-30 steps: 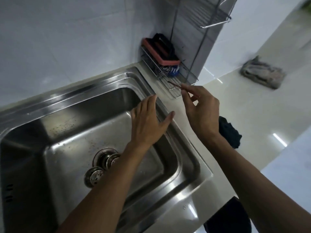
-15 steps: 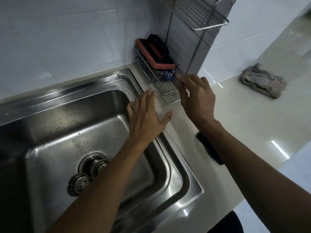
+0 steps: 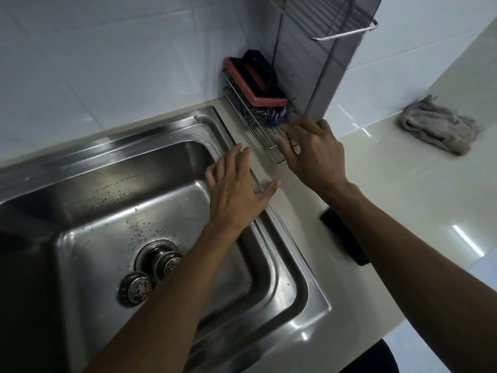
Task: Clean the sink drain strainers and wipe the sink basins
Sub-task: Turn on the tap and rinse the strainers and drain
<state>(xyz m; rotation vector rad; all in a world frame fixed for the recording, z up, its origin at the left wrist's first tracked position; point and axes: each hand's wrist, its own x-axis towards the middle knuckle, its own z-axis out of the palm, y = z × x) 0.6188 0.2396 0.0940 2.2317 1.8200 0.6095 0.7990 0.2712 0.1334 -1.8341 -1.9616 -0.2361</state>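
Observation:
The steel sink basin is wet, with droplets on its back wall. One drain strainer sits tilted in the drain hole; a second strainer lies flat on the basin floor just left of it. My left hand hovers open, palm down, over the basin's right rim. My right hand is above the small wire rack beside the sink, fingers spread, index tip at a blue item in the rack. I see nothing held in it.
The rack holds a pink-and-black scrub pad and steel wool. A grey cloth lies crumpled on the counter at far right. A flat black object lies on the counter near my right forearm. A wire shelf hangs above.
My right hand moved forward from the counter to the wire rack; the thin stick it pinched a second ago is no longer visible. My left hand stayed over the basin rim.

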